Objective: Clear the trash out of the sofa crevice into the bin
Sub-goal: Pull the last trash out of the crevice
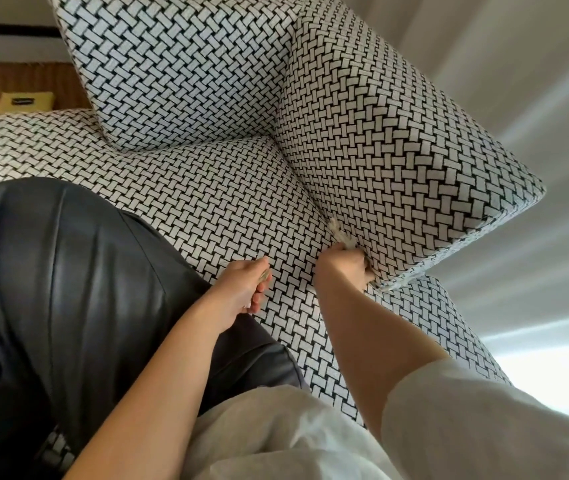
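Observation:
A black-and-white woven sofa fills the view, its seat cushion point(227, 188) meeting the armrest point(397, 147) along a crevice. A crumpled pale scrap of trash point(340, 233) sticks out of that crevice. My right hand point(345, 266) is at the crevice, its fingers pinching the lower end of the scrap. My left hand point(245, 289) hovers over the seat just left of it, fingers curled round a small greenish scrap point(264, 277). No bin is in view.
A back cushion point(179, 71) leans at the top. My leg in dark leather-like fabric point(68, 271) lies on the seat at left. A yellow object point(25, 101) sits beyond the sofa at far left. Pale curtains point(535, 98) hang to the right.

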`<state>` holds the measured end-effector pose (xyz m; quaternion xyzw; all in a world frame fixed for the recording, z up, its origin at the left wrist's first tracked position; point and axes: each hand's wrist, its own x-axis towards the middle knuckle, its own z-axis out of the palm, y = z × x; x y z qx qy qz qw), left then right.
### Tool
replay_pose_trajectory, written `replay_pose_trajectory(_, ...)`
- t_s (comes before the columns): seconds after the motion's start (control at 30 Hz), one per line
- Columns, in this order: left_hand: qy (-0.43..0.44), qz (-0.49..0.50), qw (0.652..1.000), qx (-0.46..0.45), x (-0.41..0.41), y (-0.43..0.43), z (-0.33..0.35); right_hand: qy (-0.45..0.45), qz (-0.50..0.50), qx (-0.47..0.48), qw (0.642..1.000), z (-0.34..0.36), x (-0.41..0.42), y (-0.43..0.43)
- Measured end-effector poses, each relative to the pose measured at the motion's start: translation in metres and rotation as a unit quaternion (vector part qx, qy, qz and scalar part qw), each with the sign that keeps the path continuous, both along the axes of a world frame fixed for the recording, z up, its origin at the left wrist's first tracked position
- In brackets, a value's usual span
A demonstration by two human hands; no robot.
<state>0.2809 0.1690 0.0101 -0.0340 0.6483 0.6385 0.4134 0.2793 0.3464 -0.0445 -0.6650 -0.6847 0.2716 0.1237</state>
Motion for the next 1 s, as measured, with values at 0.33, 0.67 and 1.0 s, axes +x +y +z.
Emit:
replay_pose_trajectory(0.33, -0.011, 0.083, 0.996, 0.028, -0.003, 0.001, 0.001, 0.256, 0.162, -0.066, 0.951, 0.015, 0.043, -0.025)
replay_pose_trajectory(0.67, 0.0, 0.065, 0.996, 0.066, -0.006, -0.004, 0.007, 0.264, 0.45, -0.048, 0.852, 0.044, 0.049, -0.096)
replay_pose_trajectory(1.0, 0.003, 0.169, 0.985, 0.036, -0.01, -0.004, -0.004, 0.22, 0.53, -0.115, 0.811, 0.039, 0.05, -0.079)
